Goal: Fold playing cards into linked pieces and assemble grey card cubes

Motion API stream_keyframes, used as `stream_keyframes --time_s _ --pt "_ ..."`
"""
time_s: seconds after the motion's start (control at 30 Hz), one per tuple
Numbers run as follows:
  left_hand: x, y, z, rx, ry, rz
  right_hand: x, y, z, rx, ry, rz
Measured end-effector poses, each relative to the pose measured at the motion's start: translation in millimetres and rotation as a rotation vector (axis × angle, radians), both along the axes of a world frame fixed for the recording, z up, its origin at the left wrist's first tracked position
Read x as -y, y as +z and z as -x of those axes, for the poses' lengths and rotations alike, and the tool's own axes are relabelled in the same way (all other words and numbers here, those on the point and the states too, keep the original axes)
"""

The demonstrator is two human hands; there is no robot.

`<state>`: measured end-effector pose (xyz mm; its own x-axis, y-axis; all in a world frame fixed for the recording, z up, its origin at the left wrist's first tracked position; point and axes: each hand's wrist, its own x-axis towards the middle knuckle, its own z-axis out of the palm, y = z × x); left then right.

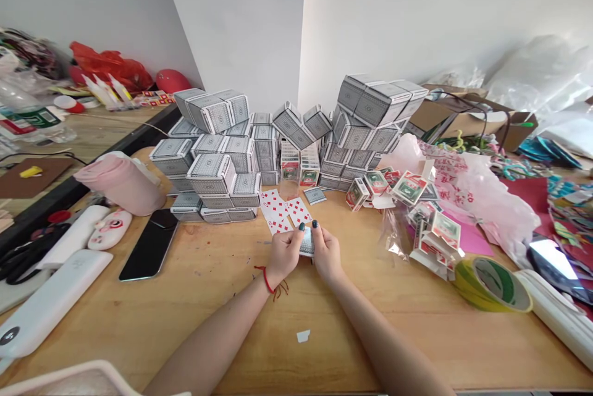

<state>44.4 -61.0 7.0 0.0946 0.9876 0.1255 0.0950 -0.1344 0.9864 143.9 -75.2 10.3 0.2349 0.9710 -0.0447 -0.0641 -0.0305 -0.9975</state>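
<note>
Between my two hands is a patterned playing card [306, 243], back side up; whether it is one card or several I cannot tell. My left hand [286, 252] grips its left edge, thumb on top, with a red string round the wrist. On the opposite edge, my right hand [327, 252] is closed in the same way. Just beyond lie face-up diamond cards [274, 209] and another face-up card [299, 212]. A small face-down card pile [315, 195] rests to their right. Grey box-like blocks covered in card backs [210, 175] are stacked behind on the left.
More card-covered blocks [370, 102] rise at the back right. Opened card boxes [412, 188] and a yellow tape roll [492, 283] sit on the right. A black phone [149, 244] and a white power bank [55, 300] lie left. A paper scrap [302, 337] is in front.
</note>
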Motion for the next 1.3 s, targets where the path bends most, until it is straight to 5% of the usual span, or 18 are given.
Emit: stream_keyframes --time_s 0.3,0.57,1.3 --pt "4.9 4.1 -0.3 -0.078 0.052 -0.08 1.1 0.6 2.4 -0.087 0.074 0.05" --pt "6.6 5.6 2.2 -0.13 -0.065 -0.095 -9.8 -4.5 -11.6 -0.103 -0.061 0.114" --pt "-7.8 0.1 -5.0 0.491 -0.209 0.412 -9.7 2.2 -11.7 -0.456 0.172 0.215"
